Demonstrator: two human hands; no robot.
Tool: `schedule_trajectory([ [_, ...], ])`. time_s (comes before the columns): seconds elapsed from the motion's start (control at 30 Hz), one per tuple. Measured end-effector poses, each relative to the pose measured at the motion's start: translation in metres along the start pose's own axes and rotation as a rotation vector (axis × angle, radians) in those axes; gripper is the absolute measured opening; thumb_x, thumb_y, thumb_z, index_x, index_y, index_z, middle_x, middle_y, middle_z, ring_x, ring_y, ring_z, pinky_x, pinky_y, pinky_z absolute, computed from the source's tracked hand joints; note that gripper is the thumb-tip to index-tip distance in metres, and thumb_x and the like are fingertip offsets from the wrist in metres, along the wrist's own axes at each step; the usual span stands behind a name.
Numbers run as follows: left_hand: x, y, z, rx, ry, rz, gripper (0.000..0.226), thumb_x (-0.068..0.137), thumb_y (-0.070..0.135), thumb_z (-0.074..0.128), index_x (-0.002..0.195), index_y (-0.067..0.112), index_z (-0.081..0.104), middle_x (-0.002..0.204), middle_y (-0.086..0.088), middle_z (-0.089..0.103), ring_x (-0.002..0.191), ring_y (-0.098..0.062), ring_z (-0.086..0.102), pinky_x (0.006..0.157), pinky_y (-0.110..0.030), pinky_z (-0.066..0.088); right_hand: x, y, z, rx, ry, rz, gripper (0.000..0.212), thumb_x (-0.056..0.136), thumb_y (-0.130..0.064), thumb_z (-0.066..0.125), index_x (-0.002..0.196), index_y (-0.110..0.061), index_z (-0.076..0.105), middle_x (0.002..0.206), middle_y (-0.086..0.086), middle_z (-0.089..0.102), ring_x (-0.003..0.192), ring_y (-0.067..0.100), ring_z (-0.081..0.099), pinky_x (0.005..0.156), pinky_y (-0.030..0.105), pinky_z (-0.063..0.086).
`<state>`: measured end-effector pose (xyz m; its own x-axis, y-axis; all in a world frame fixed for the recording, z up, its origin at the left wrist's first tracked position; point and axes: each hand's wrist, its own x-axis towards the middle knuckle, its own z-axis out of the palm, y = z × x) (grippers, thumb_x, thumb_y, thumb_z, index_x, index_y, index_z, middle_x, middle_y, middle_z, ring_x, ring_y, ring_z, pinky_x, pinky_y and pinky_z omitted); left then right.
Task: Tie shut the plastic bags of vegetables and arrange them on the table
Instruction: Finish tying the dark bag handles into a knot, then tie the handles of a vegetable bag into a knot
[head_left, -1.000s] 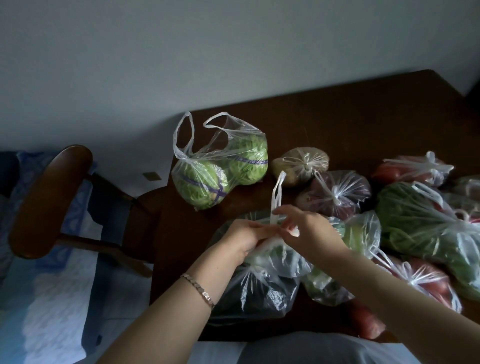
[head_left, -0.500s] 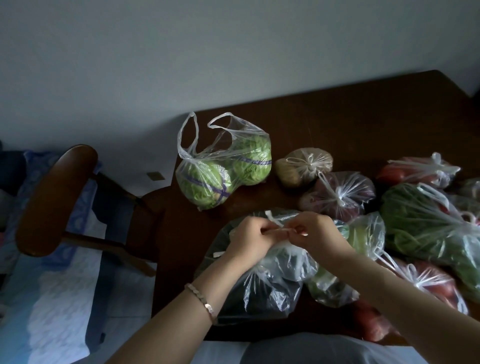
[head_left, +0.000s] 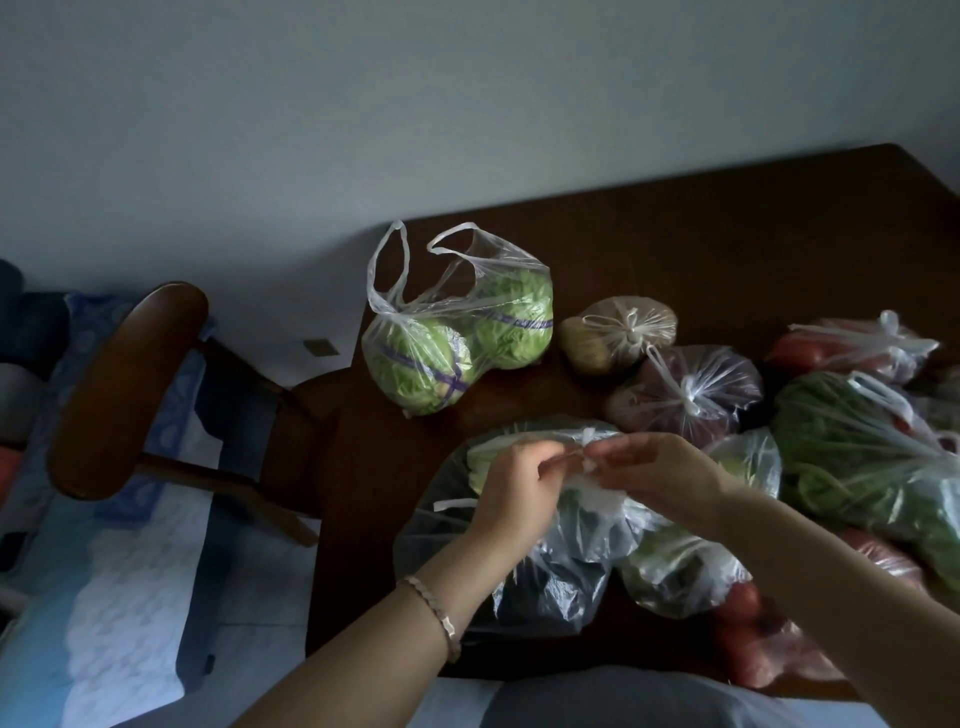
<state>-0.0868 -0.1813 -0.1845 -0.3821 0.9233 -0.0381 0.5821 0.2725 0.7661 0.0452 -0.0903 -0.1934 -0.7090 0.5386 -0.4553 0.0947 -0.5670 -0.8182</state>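
Pinching bag (head_left: 550, 587) handles (head_left: 588, 440): left hand (head_left: 511, 488), right hand (head_left: 660, 478); bag lengthwise near-to-far, mouth up.

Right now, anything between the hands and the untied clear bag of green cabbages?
Nothing visible. The left hand and right hand pinch the handles of the near clear plastic bag of dark greens; past it, only bare dark wooden table lies before the clear plastic bag of green cabbages, handles untied.
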Motion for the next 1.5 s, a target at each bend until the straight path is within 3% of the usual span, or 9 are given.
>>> schedule_trajectory([
  [0.2,0.014,-0.002,-0.005,-0.36,-0.152,-0.488,0.018,0.082,0.022,0.068,0.097,0.012,0.072,0.084,-0.003,0.069,0.076,-0.013,0.063,0.072,-0.025,0.051,0.003,0.001,0.005,-0.946,0.118,-0.675,0.016,0.074,-0.003,0.069,0.087,-0.01,0.075,0.083,-0.001,0.068,0.082,0.0,0.06,0.075,0.001,0.043],
  [0.4,0.015,-0.002,-0.007,-0.388,-0.15,-0.503,0.014,0.081,0.021,0.069,0.091,0.013,0.073,0.076,0.0,0.069,0.077,-0.017,0.065,0.076,-0.032,0.052,0.005,-0.013,-0.001,-1.327,-0.037,-0.882,0.026,0.085,-0.027,0.051,0.087,-0.012,0.071,0.094,0.012,0.063,0.082,0.016,0.059,0.07,0.025,0.051],
  [0.6,0.014,-0.008,-0.003,-0.345,-0.003,-0.516,0.013,0.085,0.009,0.063,0.089,-0.001,0.071,0.064,0.004,0.061,0.058,-0.005,0.054,0.047,-0.004,0.041,-0.007,0.004,-0.012,-1.34,-0.08,-0.856,0.023,0.086,-0.037,0.05,0.082,-0.02,0.064,0.092,-0.001,0.049,0.09,0.013,0.041,0.071,0.036,0.049],
  [0.8,0.015,-0.002,-0.002,-0.217,0.092,-0.374,0.018,0.09,0.016,0.055,0.084,0.008,0.07,0.077,0.0,0.066,0.074,-0.015,0.061,0.068,-0.026,0.048,-0.006,0.009,-0.002,-1.154,0.052,-0.65,0.034,0.08,-0.045,0.053,0.087,-0.014,0.063,0.095,-0.003,0.047,0.087,0.008,0.045,0.076,0.023,0.04],
  [0.93,0.022,0.013,-0.015,-0.196,0.07,-0.149,0.021,0.092,0.016,0.051,0.08,0.009,0.067,0.077,0.003,0.068,0.075,-0.007,0.064,0.071,-0.022,0.05,0.004,-0.003,0.015,-1.133,0.18,-0.473,0.037,0.071,-0.024,0.074,0.1,-0.013,0.053,0.092,0.002,0.059,0.082,0.021,0.057,0.068,0.028,0.043],
  [1.1,0.036,0.022,-0.033,-0.347,0.053,-0.172,0.019,0.088,0.012,0.056,0.075,0.02,0.068,0.072,0.005,0.068,0.071,-0.007,0.066,0.069,-0.023,0.053,0.008,-0.031,0.016,-1.302,0.287,-0.789,0.035,0.054,-0.001,0.077,0.085,-0.008,0.062,0.076,0.008,0.065,0.069,0.032,0.061,0.059,0.026,0.043],
  [1.23,0.05,0.001,-0.048,-0.222,-0.107,-0.272,0.021,0.089,0.039,0.052,0.088,0.023,0.067,0.091,0.005,0.068,0.091,-0.013,0.064,0.086,-0.033,0.05,0.005,-0.041,0.014,-1.583,0.003,-0.29,0.032,0.076,-0.035,0.067,0.104,-0.023,0.055,0.104,-0.002,0.063,0.096,0.019,0.058,0.076,0.025,0.043],
  [1.33,0.07,-0.013,-0.067,-0.135,0.1,-0.229,0.023,0.093,0.029,0.049,0.106,0.015,0.062,0.106,-0.002,0.062,0.1,-0.016,0.06,0.087,-0.028,0.049,0.018,-0.056,0.02,-1.677,-0.121,-0.128,0.045,0.071,-0.065,0.058,0.1,-0.03,0.055,0.105,-0.008,0.054,0.093,0.012,0.055,0.084,0.028,0.044],
  [1.5,0.115,-0.031,-0.114,0.219,0.583,-0.098,0.049,0.08,0.001,0.059,0.127,0.004,0.045,0.128,-0.017,0.042,0.121,-0.031,0.041,0.102,-0.037,0.036,0.097,-0.105,0.054,-1.406,0.108,-0.285,0.02,0.086,-0.039,0.056,0.095,-0.022,0.061,0.096,-0.005,0.062,0.086,0.015,0.061,0.074,0.032,0.052],
])
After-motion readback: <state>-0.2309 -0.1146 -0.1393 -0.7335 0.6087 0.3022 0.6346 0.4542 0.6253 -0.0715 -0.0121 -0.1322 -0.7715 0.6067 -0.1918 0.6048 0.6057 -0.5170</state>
